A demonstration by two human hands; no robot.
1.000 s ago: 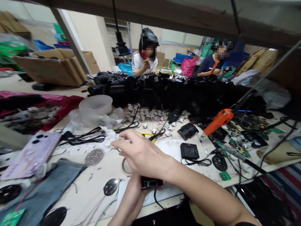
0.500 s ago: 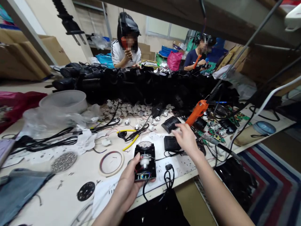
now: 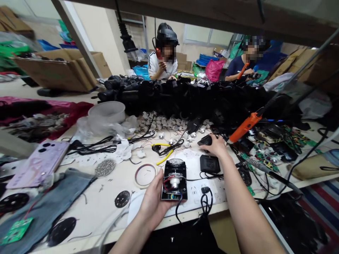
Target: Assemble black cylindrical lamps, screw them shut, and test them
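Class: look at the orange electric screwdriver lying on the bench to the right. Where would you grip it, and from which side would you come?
Grip the orange electric screwdriver round the middle of its orange barrel, coming from above and the near side. It lies tilted, tip down-left beside the right hand, with its black cord running off up-right, so the barrel's midsection is the bare, wrap-around part.

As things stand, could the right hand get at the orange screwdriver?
Probably yes: the right hand rests on a black cover, and the orange screwdriver hangs just beside it with nothing between; only loose wires lie below.

Black open casing (image 3: 174,180) with red wires; orange screwdriver (image 3: 245,126); lilac phone (image 3: 39,164); yellow wire (image 3: 164,155); striped red-blue rug (image 3: 321,208).
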